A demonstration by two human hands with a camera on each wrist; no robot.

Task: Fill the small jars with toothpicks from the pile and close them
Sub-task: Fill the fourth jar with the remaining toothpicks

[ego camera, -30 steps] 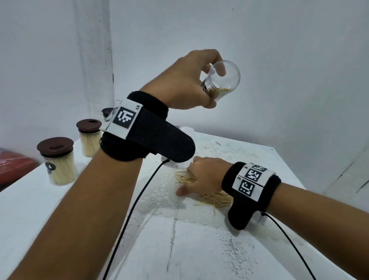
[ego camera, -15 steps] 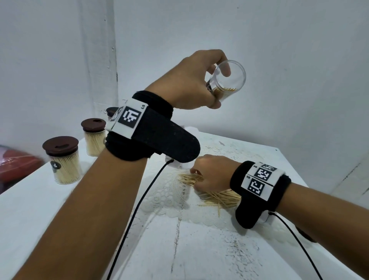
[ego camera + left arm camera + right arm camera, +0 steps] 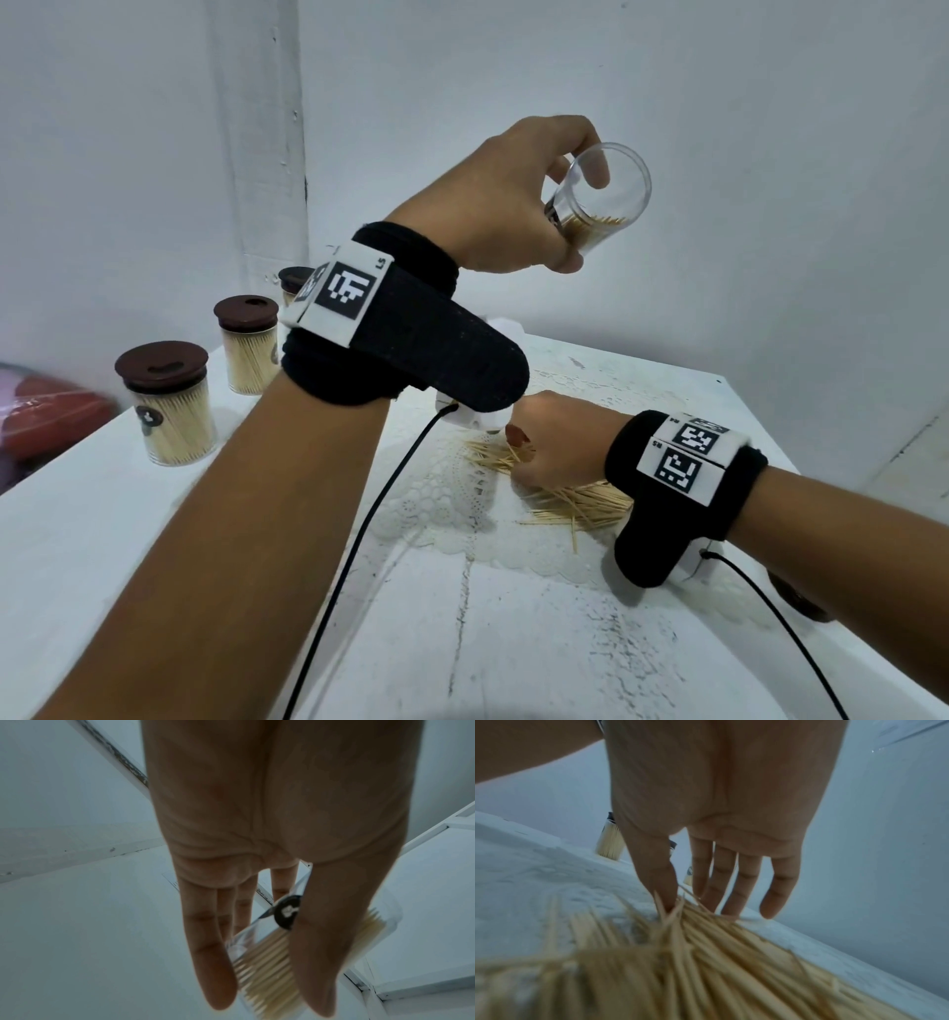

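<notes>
The left hand (image 3: 506,205) holds a clear open jar (image 3: 598,200) tilted in the air above the table (image 3: 102,539), thumb and fingers wrapped round its wall; a shallow layer of toothpicks lies along its lower side. The jar looks light, rigid and smooth, so it probably slips easily, and a hold round the middle suits it. The right hand (image 3: 552,447) rests low on the pile (image 3: 580,506) on the lace mat (image 3: 441,509), its fingers (image 3: 727,882) nearly straight with the tips dug among the sticks, nothing yet gathered. Toothpicks are light, stiff and sharp-ended, and likely scatter unless pinched as an aligned bundle. Filled, capped jars (image 3: 169,403) stand at the left.
</notes>
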